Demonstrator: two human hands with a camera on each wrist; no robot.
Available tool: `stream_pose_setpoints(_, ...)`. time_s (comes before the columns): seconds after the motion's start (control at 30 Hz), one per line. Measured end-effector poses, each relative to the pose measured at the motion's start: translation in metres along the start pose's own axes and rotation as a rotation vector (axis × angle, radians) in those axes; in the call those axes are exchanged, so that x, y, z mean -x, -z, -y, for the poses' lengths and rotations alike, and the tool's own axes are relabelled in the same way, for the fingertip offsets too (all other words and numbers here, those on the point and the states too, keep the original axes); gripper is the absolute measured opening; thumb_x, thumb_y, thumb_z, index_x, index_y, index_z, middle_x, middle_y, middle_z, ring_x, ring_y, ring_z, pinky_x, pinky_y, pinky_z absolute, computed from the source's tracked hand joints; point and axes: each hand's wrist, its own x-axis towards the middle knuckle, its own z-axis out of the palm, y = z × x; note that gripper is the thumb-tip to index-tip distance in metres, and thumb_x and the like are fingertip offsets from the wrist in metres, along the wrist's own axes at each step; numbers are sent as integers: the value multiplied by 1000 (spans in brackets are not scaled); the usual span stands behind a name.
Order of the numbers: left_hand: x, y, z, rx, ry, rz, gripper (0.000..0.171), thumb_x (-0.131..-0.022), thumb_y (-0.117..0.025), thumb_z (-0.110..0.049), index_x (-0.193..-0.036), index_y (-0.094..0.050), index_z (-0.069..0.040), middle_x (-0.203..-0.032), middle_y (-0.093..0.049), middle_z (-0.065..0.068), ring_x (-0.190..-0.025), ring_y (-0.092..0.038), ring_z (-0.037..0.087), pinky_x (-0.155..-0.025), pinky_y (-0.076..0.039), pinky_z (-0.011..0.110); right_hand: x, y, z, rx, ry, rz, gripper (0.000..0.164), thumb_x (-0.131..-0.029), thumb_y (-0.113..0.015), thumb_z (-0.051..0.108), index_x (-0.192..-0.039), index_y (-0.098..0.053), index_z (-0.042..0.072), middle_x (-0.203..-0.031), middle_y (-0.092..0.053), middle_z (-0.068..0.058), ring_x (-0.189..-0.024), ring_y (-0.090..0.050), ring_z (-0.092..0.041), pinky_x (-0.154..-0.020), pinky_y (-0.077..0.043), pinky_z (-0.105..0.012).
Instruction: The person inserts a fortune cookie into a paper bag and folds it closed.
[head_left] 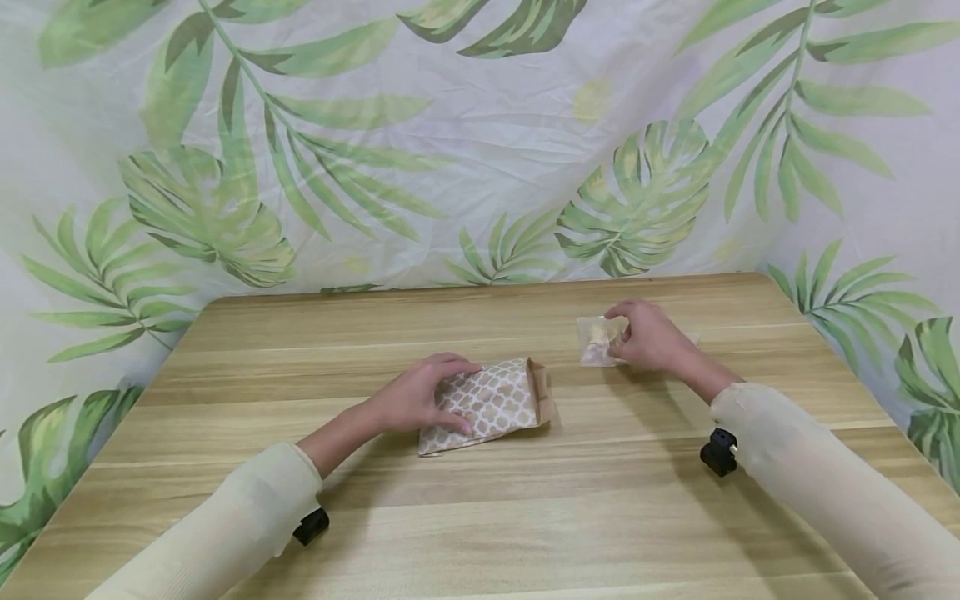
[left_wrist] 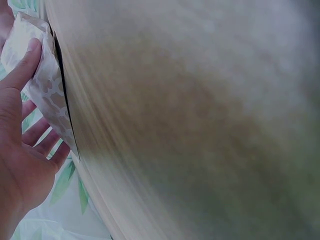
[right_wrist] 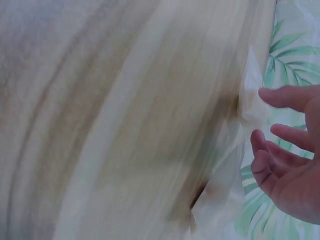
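A flat paper bag (head_left: 501, 398) with a white and tan lattice print lies on the wooden table, its brown folded mouth facing right. My left hand (head_left: 420, 396) holds the bag by its closed end, thumb along the near edge and fingers at the far edge. Farther back on the right, my right hand (head_left: 651, 335) hovers over a small clear packet (head_left: 592, 353) with pale contents. Its thumb and fingers stand apart around the packet, the thumb tip right at it. A second pale packet (right_wrist: 220, 195) lies beside the first, mostly hidden behind the hand in the head view.
The wooden table (head_left: 480, 517) ends at the back against a leaf-printed cloth (head_left: 495, 167), which also hangs at both sides. Black wrist cameras sit under both cream sleeves (head_left: 817, 475), close above the tabletop.
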Motion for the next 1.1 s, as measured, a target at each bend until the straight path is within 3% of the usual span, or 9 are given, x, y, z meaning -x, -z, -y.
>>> stream_pose_setpoints(0.2, 1, 2, -1, 0, 7, 3, 88, -72, -94, -41, -145, -59, -6, -143, -59, 15, -134, -54, 36, -114, -44, 53, -5, 3, -6, -45, 33, 79, 82, -74, -89, 6, -142, -48, -17, -139, -46, -39, -73, -62, -18, -70, -53, -32)
stream_pose_setpoints(0.3, 0, 2, -1, 3, 9, 7, 87, -73, -94, -40, -145, -59, -5, -143, -59, 15, -134, -54, 36, -114, -44, 53, -7, 4, -8, -42, 63, 111, 91, -71, -92, 8, -144, -45, -17, -142, -42, -41, -76, -63, -21, -77, -55, -39)
stream_pose_setpoints(0.43, 0, 2, -1, 2, 5, 6, 87, -73, -94, -40, -145, -59, -5, -142, -59, 14, -133, -55, 35, -113, -44, 52, -10, 3, -10, -9, 76, 135, 96, -68, -94, 11, -145, -45, -16, -143, -43, -42, -92, -62, -33, -95, -51, -52)
stream_pose_setpoints(0.57, 0, 1, -1, 3, 3, 2, 87, -72, -94, -40, -144, -59, -5, -142, -59, 15, -133, -55, 35, -113, -45, 53, -11, 2, -12, 3, 67, 160, 97, -67, -94, 10, -145, -44, -17, -142, -44, -42, -97, -59, -37, -100, -47, -56)
stream_pose_setpoints(0.77, 0, 1, -1, 2, -8, -2, 87, -72, -94, -40, -144, -60, -5, -141, -60, 14, -133, -55, 35, -113, -45, 52, -10, 2, -15, 18, 73, 164, 93, -66, -94, 11, -142, -48, -17, -134, -51, -39, -96, -56, -36, -93, -49, -53)
stream_pose_setpoints(1.1, 1, 1, -2, 27, 1, 0, 87, -72, -95, -38, -143, -59, -4, -143, -59, 15, -134, -54, 35, -116, -42, 52, -3, 1, -16, -90, 88, 163, 85, -70, -93, 9, -139, -51, -16, -127, -53, -30, -73, -59, -16, -65, -51, -27)
